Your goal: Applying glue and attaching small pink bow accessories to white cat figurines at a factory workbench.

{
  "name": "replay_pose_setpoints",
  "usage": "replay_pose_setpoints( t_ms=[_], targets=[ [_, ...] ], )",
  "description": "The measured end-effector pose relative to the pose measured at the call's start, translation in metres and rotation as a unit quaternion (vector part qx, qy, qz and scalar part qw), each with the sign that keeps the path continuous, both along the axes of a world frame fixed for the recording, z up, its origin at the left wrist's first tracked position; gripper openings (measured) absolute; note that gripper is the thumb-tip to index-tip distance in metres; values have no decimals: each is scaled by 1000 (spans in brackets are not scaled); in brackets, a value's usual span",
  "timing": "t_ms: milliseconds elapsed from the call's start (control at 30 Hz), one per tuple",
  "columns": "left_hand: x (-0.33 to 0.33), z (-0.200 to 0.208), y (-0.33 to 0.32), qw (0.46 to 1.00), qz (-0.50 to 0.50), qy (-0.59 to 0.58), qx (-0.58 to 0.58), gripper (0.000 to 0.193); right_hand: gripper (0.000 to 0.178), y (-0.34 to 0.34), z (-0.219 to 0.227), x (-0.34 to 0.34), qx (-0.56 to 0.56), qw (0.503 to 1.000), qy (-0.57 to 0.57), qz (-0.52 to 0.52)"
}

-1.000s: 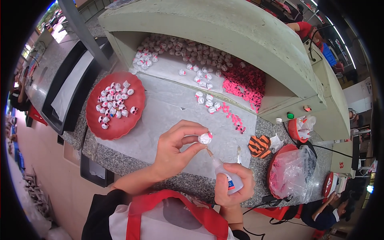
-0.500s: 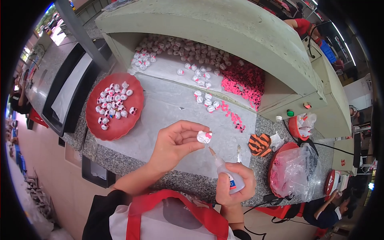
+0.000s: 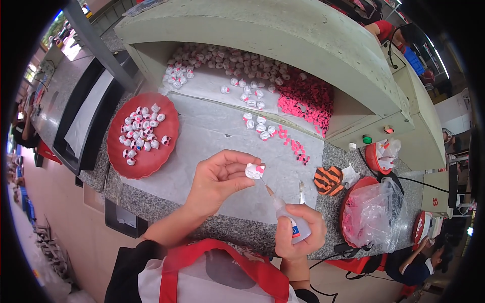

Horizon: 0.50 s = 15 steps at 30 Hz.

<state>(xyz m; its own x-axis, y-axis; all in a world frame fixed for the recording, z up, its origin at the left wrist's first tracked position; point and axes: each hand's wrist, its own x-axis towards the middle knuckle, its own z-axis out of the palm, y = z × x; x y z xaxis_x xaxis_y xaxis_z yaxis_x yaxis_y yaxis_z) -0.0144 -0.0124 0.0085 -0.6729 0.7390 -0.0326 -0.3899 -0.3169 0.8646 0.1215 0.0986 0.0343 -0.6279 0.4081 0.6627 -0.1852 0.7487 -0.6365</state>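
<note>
Between the thumb and fingers of my left hand (image 3: 212, 184) is a small white figure head (image 3: 253, 171) with a pink bow on it. My right hand (image 3: 315, 231) grips a translucent squeeze bottle (image 3: 297, 225) with a thin needle tip, tilted up toward the head. The needle's point is at or very near the head's lower edge; contact cannot be made out. Both hands are above a white paper sheet (image 3: 197, 136). Farther off on that sheet lie several white heads (image 3: 261, 128) and a trail of small pink pieces (image 3: 295, 148).
A red scalloped plate (image 3: 117, 154) of white heads stands left. A grey hooded box (image 3: 283, 40) shelters heaps of heads and pink pieces (image 3: 305, 103). To the right are a striped cloth (image 3: 328, 181), a blade-like tool (image 3: 301, 193) and a red bowl with a plastic bag (image 3: 379, 214).
The white head in my left hand has shifted slightly left and turned a little. The bottle in my right hand has moved slightly right, its needle still by the head.
</note>
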Motion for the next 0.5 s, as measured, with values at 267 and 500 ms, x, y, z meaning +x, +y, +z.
replay_pose_setpoints(
  t_ms=[267,500],
  targets=[
    [-1,-12,7,999,27,29,-3,32,22,-2,-9,-4,-275,957,-65,-71],
    [10,-30,23,997,-23,17,-65,29,27,109,-127,-24,-240,894,-275,-260]
  ],
)
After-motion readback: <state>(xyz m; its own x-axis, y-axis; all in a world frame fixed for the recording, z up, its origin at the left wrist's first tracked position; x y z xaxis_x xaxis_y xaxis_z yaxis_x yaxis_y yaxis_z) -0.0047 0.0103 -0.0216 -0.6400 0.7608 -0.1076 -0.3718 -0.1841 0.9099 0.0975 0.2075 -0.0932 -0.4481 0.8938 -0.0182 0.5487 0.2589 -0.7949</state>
